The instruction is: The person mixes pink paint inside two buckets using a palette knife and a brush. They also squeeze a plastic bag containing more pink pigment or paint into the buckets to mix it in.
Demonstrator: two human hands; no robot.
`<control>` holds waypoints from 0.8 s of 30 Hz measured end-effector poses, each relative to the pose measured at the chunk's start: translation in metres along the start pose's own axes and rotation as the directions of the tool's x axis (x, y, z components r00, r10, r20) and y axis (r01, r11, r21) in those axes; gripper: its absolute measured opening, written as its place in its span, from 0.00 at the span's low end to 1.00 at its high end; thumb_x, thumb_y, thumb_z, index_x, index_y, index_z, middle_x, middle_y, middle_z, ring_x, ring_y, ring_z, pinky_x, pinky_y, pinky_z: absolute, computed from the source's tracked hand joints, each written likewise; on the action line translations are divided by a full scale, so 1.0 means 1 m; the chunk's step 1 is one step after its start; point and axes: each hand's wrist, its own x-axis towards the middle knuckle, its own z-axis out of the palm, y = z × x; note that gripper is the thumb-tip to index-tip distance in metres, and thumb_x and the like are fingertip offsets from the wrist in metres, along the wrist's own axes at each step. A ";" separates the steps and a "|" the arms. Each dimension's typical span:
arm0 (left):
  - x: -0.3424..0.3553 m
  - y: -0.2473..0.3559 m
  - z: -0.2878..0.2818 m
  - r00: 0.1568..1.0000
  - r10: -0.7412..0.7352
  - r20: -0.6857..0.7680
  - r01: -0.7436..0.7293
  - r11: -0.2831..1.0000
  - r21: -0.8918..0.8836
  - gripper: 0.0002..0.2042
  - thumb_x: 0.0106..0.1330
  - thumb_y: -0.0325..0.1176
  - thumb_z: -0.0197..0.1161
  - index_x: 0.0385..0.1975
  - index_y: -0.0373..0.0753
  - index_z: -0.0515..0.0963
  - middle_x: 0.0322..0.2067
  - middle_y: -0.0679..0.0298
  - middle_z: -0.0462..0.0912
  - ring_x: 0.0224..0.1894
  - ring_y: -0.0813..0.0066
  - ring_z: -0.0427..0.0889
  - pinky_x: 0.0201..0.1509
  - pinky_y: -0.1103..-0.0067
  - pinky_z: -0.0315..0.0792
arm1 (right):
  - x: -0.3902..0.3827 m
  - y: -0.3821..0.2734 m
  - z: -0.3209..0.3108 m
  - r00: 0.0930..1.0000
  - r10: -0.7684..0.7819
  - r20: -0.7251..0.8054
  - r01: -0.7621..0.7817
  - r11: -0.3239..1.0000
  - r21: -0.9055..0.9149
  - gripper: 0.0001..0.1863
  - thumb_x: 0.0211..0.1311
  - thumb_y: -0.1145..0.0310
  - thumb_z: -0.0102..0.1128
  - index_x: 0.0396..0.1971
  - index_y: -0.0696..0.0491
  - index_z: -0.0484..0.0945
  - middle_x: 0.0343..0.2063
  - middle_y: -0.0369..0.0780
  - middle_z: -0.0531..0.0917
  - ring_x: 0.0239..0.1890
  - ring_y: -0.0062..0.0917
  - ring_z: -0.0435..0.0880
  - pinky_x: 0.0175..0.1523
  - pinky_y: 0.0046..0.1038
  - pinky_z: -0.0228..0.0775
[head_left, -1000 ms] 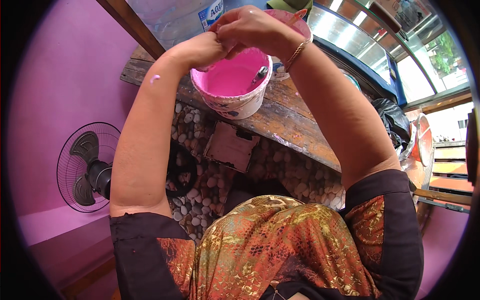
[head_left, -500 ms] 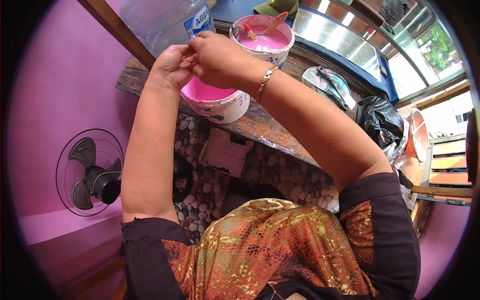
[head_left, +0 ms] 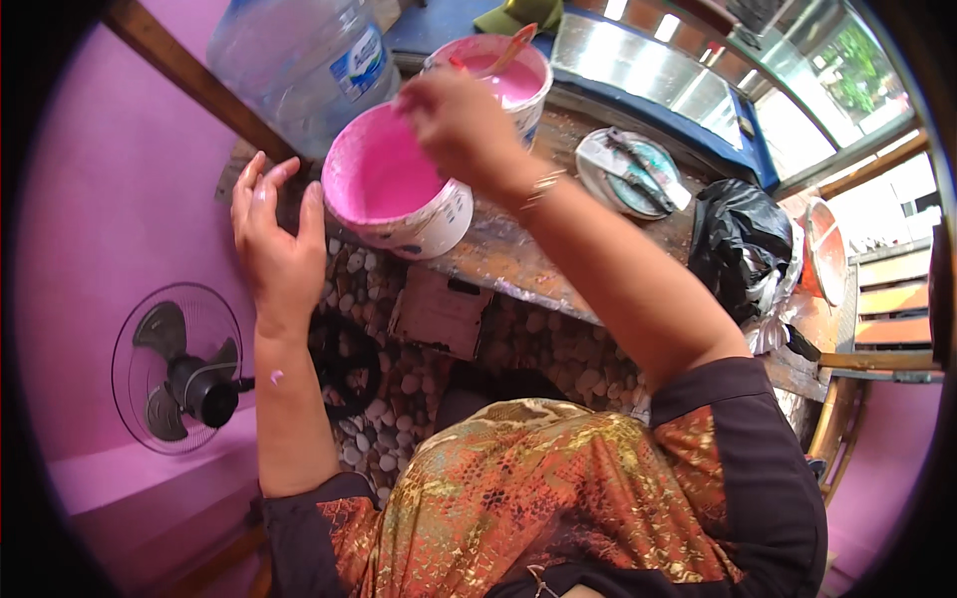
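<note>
My left hand [head_left: 276, 234] is raised left of a white bucket [head_left: 429, 227] coated inside with bright pink paint. Its fingers are spread and hold nothing; a small pink smear marks the forearm. Above the right rim of that bucket hangs my right hand [head_left: 457, 128], smeared by motion, its fingers partly turned away, so I cannot see whether it holds anything. Behind it stands a second bucket [head_left: 528, 110] of pink paint. A brush with an orange handle [head_left: 518, 42] rests in this one, beside another red-tipped handle [head_left: 456, 63].
A large clear water jug [head_left: 289, 80] stands behind at left. On the worn wooden bench [head_left: 518, 264] are a paint-stained lid [head_left: 598, 179] with a dark tool and a black plastic bag [head_left: 743, 239]. A fan [head_left: 194, 379] stands at the pink wall; a pale box [head_left: 439, 314] sits below.
My hands, together above the near bucket before, have parted. The left has moved left and down and spread its fingers; the right has shifted right, over the bucket's rim.
</note>
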 end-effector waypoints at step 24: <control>-0.350 -0.161 -0.066 0.172 -0.410 0.896 0.567 0.785 0.250 0.20 0.56 0.36 0.67 0.44 0.31 0.74 0.42 0.48 0.79 0.46 0.54 0.79 0.51 0.68 0.72 | -0.290 0.054 0.073 0.268 0.678 0.684 -0.634 0.659 -0.405 0.15 0.53 0.61 0.61 0.33 0.58 0.81 0.26 0.46 0.84 0.33 0.37 0.84 0.42 0.33 0.73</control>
